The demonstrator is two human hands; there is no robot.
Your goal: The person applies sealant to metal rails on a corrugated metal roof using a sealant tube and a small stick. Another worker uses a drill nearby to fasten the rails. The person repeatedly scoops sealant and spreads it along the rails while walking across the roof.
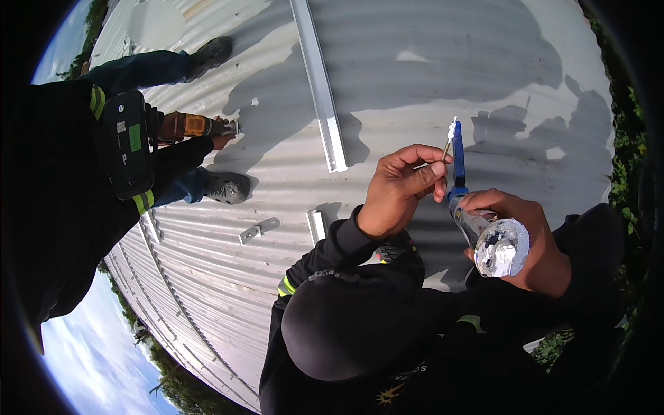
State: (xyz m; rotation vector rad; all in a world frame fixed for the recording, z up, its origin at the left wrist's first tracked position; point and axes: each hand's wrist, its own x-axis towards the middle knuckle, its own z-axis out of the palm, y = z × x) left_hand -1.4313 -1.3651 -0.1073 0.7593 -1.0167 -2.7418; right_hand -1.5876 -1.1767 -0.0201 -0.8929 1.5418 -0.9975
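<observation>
Between its thumb and fingers, my left hand (408, 183) pinches a thin brass-coloured screw (446, 149). White paste (453, 130) coats its upper end, which is beside the tip of a long blue nozzle (459, 155). The nozzle belongs to a clear sealant tube (472, 225) wrapped in the fingers of my right hand (522, 232). The tube's round end, silvery and crumpled inside, faces up toward me. Part of the tube's side is hidden by my right hand. Both hands are over the corrugated metal roof (394, 90).
A metal rail (319, 86) lies on the roof, with a shorter rail piece (316, 225) and an L-shaped bracket (259, 230) nearby. At left, a person bends over with an orange-and-black power drill (190, 126). Greenery (626, 159) borders the roof's right edge.
</observation>
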